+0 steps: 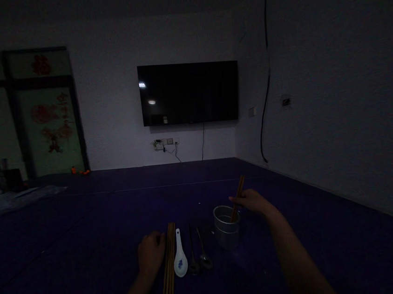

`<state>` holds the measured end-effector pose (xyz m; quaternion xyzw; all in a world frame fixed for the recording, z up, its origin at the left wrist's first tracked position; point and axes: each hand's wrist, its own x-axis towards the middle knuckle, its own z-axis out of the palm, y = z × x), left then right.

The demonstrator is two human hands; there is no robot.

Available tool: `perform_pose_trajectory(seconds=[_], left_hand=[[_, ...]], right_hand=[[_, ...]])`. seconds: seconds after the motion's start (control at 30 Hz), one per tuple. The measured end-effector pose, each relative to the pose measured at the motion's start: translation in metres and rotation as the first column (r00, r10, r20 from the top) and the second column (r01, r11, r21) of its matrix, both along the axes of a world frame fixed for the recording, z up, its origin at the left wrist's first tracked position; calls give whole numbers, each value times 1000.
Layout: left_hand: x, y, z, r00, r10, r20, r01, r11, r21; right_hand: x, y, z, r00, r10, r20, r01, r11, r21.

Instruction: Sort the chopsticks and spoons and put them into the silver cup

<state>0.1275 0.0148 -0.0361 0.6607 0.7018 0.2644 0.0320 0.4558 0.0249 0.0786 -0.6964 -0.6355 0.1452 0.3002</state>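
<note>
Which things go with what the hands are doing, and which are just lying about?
Probably in use:
- wooden chopsticks in the right hand
- grey cup
- laid-out chopsticks beside the left hand
- white spoon
- two metal spoons

Lying about:
- crumpled sheet on the left
- black box
- small orange things

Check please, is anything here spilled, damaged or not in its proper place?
Nothing looks spilled: the metal cup stands upright and the white spoon lies neatly beside the chopsticks. Only the black cable looks odd, hanging loose and curved down the right wall.
</note>
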Motion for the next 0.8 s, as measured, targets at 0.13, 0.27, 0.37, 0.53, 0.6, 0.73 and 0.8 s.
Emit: perform_pose_trajectory(seconds=[0.13,0.27,0.37,0.53,0.6,0.73,0.8], left_hand=[[-1,1,-1,1000,-3,11,3,1000,27],[0,0,0,1000,-17,18,17,999,43],[0,-2,2,999,-26,-18,26,999,34],[-2,-8,3,996,-57,-74,60,997,40],[-2,-10,2,993,-81,-90,85,995,44],[0,-11,3,986,-111,-128,117,992,39],[0,-12,4,983,-120,-138,126,991,34]], right_hand=[[7,-7,8,999,-40,22,40,999,13],[-1,-35,39,955,-296,31,273,911,308],[-41,-65,49,916,-383,-118,372,703,606],[-121,-84,-15,957,98,273,-273,622,734],[-134,-78,-54,871,177,457,-467,584,664],[-134,-64,-108,777,261,574,-602,574,554],[-134,-61,-118,793,294,533,-588,598,545]])
